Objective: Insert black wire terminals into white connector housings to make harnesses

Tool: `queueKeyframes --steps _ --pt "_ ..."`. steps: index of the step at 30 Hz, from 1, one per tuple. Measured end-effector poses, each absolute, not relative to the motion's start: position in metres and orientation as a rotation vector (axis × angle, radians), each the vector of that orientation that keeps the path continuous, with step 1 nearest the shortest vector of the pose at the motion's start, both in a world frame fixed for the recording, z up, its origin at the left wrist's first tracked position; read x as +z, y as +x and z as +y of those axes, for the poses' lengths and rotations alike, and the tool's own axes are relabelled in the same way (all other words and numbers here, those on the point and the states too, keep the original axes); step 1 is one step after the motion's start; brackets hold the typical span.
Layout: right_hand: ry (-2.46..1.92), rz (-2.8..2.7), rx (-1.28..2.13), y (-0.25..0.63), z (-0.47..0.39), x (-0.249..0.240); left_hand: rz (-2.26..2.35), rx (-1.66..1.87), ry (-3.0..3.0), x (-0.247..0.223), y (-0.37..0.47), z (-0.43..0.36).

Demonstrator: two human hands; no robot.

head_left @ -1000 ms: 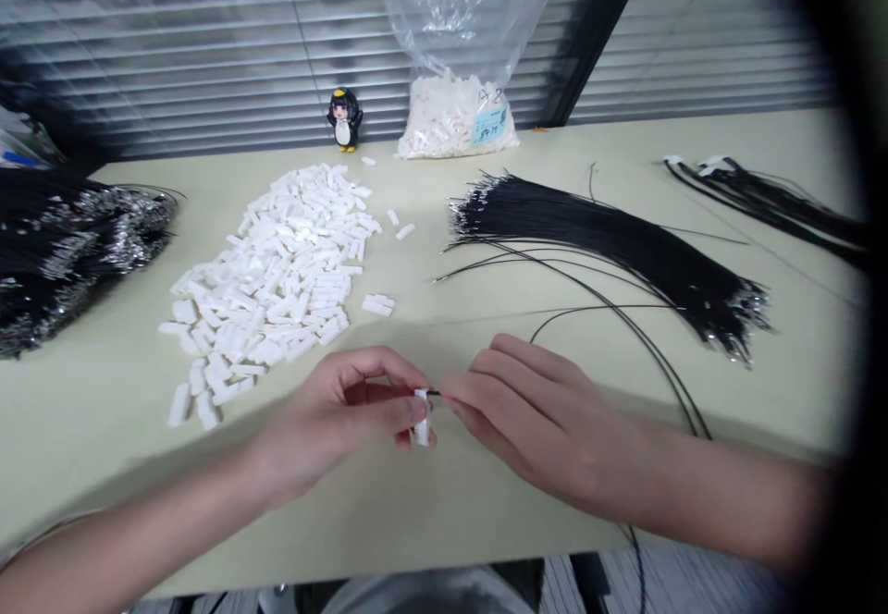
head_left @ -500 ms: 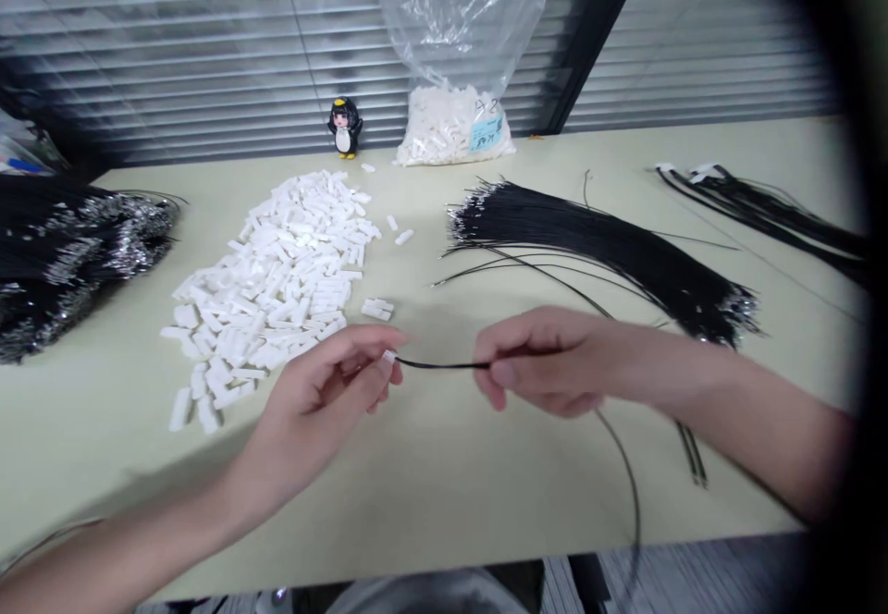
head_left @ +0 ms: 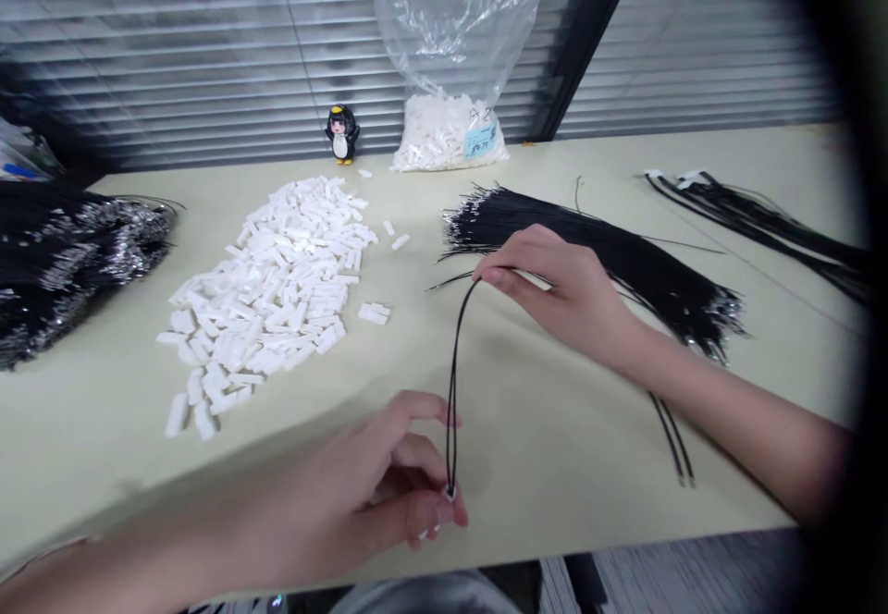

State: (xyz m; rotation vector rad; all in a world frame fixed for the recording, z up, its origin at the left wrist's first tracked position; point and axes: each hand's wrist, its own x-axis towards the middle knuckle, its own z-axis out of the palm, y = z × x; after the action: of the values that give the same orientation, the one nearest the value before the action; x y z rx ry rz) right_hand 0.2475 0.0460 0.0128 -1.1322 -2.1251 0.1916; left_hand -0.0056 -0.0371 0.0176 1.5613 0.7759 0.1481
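Near the table's front edge my left hand [head_left: 399, 494] pinches a small white connector housing [head_left: 450, 493] between thumb and finger. Two thin black wires [head_left: 453, 383] rise from that housing in an arc. Farther back and to the right, my right hand [head_left: 555, 281] has its thumb and index finger closed on those wires. Beyond the hand, two wire ends with metal tips [head_left: 685, 480] hang below my right forearm; whether they belong to the same wires is hidden. My right hand passes in front of a bundle of black wires [head_left: 624, 253].
A pile of white connector housings [head_left: 277, 272] covers the left middle of the table. Bundled black wires [head_left: 76, 263] lie at the far left, and wires with white housings [head_left: 770, 226] at the right. Behind stand a clear bag of housings [head_left: 444, 133] and a penguin figurine [head_left: 342, 135].
My left hand has moved down and right with the housing, toward the front edge. My right hand has moved up, and the wires between the hands now stand in a longer, steep arc.
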Motion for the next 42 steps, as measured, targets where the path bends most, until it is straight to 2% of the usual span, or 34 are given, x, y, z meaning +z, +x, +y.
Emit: queueKeyframes --steps 4,9,15,19,26,33,42 --pt "-1.105 -2.176 -0.162 0.245 0.046 0.005 0.749 0.237 1.606 0.014 -0.010 -0.038" --pt "-1.072 -2.140 -0.243 0.247 0.053 0.015 0.658 0.305 1.754 0.009 -0.006 -0.028" --pt "-1.046 -2.208 -0.470 0.223 0.079 0.051 0.905 0.467 1.831 0.004 -0.004 -0.028" --pt "-0.947 -2.289 -0.601 0.191 0.102 0.053 1.064 0.571 1.768 0.005 -0.007 -0.024" --pt "-0.903 -2.282 -0.567 0.195 0.095 0.019 1.205 0.610 1.510 0.000 -0.011 -0.018" --pt "-1.196 -2.466 -0.258 0.230 0.071 -0.016 1.087 0.587 1.552 0.001 -0.009 -0.018" --pt "-1.246 -2.458 -0.004 0.234 0.077 -0.033 1.034 0.584 1.545 -0.006 -0.012 -0.017"
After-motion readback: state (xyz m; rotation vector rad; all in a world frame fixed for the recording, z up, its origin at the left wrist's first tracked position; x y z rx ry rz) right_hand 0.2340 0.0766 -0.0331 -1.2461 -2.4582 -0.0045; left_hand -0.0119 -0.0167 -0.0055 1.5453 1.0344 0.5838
